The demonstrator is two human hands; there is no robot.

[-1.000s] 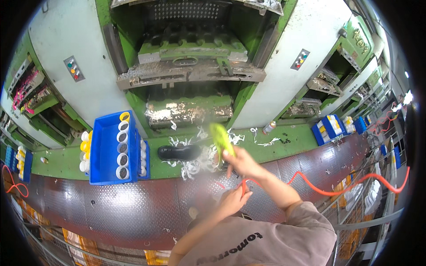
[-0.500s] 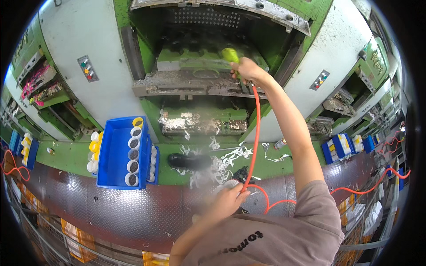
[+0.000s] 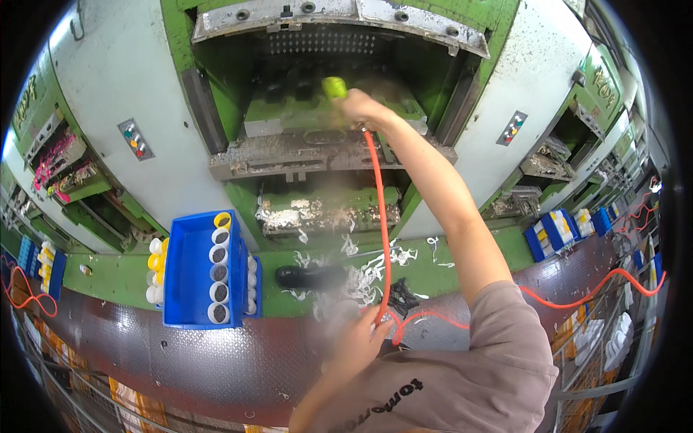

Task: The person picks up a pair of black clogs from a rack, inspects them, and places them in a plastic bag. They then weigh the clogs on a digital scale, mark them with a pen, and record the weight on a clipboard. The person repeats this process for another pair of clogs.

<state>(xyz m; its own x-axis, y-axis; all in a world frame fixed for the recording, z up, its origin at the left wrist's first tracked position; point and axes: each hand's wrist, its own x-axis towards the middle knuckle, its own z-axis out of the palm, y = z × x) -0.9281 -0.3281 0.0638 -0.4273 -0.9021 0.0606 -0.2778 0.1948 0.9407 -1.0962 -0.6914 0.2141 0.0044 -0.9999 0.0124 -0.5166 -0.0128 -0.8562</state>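
My right hand (image 3: 359, 110) is closed round a yellow-green air blow gun (image 3: 334, 89), raised in front of the open press (image 3: 339, 123). From the gun's lower end an orange air hose (image 3: 382, 216) hangs down towards my body. Lower down, my left hand (image 3: 361, 336) has its fingers closed round that hose near my waist. Inside the press, below the gun, lies a green and grey mould block (image 3: 274, 119); motion blur and haze hide its detail.
On the left stands a blue crate (image 3: 195, 270) with white and yellow cups of dark granules along its edge. White scraps (image 3: 368, 281) and a black shoe (image 3: 307, 277) are on the green ledge. A black crumpled bag (image 3: 404, 297) lies nearby. Control buttons (image 3: 136, 138) sit on the left panel.
My right hand has swept the blow gun to the left across the press. The hose and my left hand have shifted slightly left and down. The whole view has tilted a little.
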